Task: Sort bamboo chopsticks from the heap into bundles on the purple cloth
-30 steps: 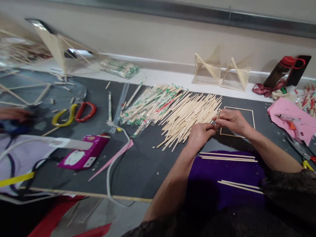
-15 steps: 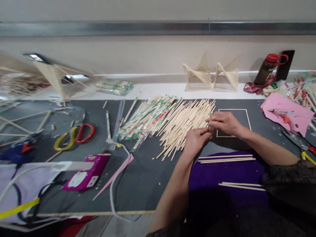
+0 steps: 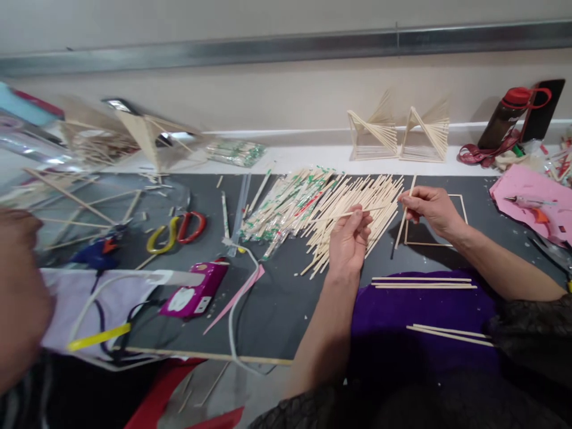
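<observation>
Between the thumb and fingers of my left hand is a wooden chopstick, lying nearly level above the loose pile. My right hand pinches another wooden chopstick, steeply tilted; whether a second one lies along it I cannot tell. Under both hands spreads the pile of bare chopsticks. A square stick frame rests on the dark table, partly hidden by my right hand and forearm. Closer to me, several chopsticks lie in two groups on a purple cloth.
Wrapped chopsticks lie left of the pile. Two twisted stick structures stand on the back ledge. A glue gun rests on pink cloth at right. Scissors, a magenta box and a white cable are leftward. Another person's arm enters far left.
My hands were together over the pile's right edge; now they are apart, each with a chopstick. The view has turned left, and another person's arm has come in.
</observation>
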Available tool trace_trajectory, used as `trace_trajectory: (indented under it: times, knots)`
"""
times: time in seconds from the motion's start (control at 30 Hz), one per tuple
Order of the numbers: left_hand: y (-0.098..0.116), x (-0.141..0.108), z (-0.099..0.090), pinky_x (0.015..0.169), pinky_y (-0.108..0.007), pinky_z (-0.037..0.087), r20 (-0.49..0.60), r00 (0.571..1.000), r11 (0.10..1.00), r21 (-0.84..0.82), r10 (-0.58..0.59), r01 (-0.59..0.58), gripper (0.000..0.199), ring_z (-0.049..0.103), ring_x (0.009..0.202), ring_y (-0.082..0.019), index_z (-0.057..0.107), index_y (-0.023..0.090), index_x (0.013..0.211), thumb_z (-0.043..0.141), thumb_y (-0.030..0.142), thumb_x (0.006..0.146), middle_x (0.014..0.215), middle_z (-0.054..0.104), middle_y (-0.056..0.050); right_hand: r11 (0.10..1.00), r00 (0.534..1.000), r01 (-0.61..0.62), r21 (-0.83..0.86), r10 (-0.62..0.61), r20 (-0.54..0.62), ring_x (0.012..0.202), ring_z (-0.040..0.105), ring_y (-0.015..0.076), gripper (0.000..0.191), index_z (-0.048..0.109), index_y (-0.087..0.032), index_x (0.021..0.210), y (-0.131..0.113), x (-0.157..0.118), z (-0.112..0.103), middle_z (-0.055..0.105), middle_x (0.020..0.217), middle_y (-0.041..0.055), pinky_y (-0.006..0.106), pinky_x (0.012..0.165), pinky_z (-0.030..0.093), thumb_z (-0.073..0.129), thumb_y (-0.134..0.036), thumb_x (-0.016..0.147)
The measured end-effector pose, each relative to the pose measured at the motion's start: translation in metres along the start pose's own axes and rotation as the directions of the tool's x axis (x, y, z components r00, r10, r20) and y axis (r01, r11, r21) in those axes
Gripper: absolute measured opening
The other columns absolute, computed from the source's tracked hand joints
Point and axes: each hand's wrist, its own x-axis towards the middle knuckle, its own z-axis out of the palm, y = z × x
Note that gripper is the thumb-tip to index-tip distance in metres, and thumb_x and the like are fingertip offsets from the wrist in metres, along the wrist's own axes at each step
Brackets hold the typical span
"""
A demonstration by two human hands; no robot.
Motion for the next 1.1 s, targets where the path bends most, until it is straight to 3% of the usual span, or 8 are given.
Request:
trace_trajectory:
  times: [0.13, 0.3, 0.5, 0.67, 0.87, 1.1]
  knots:
    - [-0.004, -0.007, 0.008, 0.045, -0.009, 0.043, 0.026, 0.996, 0.996, -0.018, -0.091, 0.092, 0.012, 0.066, 0.055, -0.006, 0.069, 0.015, 0.079, 0.077, 0.009, 0.072, 0.066, 0.07, 0.001, 1.0, 0.994, -0.018, -0.026, 0.021, 0.111, 0.05, 0.056, 0.0084, 0.033, 0.077, -0.016, 0.088, 0.01, -0.004, 0.006, 0.064, 0.058, -0.0022, 0.022, 0.047, 0.046, 0.08, -0.041, 0.068]
    - [-0.011, -0.009, 0.011, 0.044, -0.009, 0.044, 0.04, 0.993, 0.994, 0.007, -0.107, 0.107, 0.012, 0.066, 0.055, -0.007, 0.069, 0.015, 0.079, 0.076, 0.008, 0.072, 0.066, 0.072, 0.0, 1.0, 0.987, -0.007, -0.01, 0.009, 0.158, 0.051, 0.055, 0.0081, 0.032, 0.076, -0.015, 0.087, 0.011, -0.009, 0.011, 0.063, 0.058, -0.0022, 0.021, 0.047, 0.045, 0.079, -0.042, 0.07]
    - [-0.014, -0.007, 0.006, 0.046, -0.011, 0.046, 0.113, 0.993, 0.998, 0.06, -0.026, 0.019, 0.025, 0.069, 0.059, -0.009, 0.068, 0.016, 0.08, 0.086, 0.021, 0.063, 0.071, 0.074, -0.001, 0.999, 0.996, 0.036, -0.024, -0.033, 0.088, 0.048, 0.053, 0.0077, 0.031, 0.074, -0.015, 0.082, 0.009, -0.009, 0.011, 0.062, 0.056, -0.0029, 0.021, 0.045, 0.043, 0.078, -0.043, 0.069]
    - [-0.018, -0.007, 0.005, 0.044, -0.014, 0.047, 0.159, 0.985, 0.991, 0.105, 0.064, -0.081, 0.042, 0.07, 0.059, -0.011, 0.066, 0.016, 0.08, 0.091, 0.037, 0.054, 0.08, 0.077, -0.004, 0.978, 0.984, 0.093, -0.186, -0.062, 0.168, 0.045, 0.051, 0.008, 0.026, 0.069, -0.016, 0.074, 0.007, -0.009, 0.007, 0.057, 0.053, -0.0044, 0.022, 0.045, 0.04, 0.072, -0.042, 0.075]
    - [-0.02, -0.01, 0.008, 0.042, -0.015, 0.047, 0.132, 0.978, 0.98, 0.094, 0.16, -0.173, 0.045, 0.071, 0.057, -0.013, 0.066, 0.015, 0.081, 0.091, 0.041, 0.053, 0.072, 0.075, -0.003, 0.84, 0.963, 0.268, -0.472, -0.242, 0.117, 0.052, 0.051, 0.0081, 0.022, 0.061, -0.017, 0.066, 0.006, -0.014, 0.01, 0.057, 0.057, -0.0027, 0.023, 0.052, 0.038, 0.06, -0.032, 0.083]
    - [-0.021, -0.016, 0.013, 0.042, -0.014, 0.046, 0.128, 0.987, 0.995, 0.035, 0.094, -0.099, 0.052, 0.067, 0.051, -0.011, 0.064, 0.015, 0.076, 0.094, 0.044, 0.045, 0.065, 0.073, -0.001, 0.77, 0.909, 0.401, -0.496, -0.401, 0.112, 0.06, 0.053, 0.0108, 0.02, 0.059, -0.02, 0.069, 0.007, -0.02, 0.015, 0.058, 0.065, -0.0006, 0.025, 0.058, 0.04, 0.055, -0.028, 0.086]
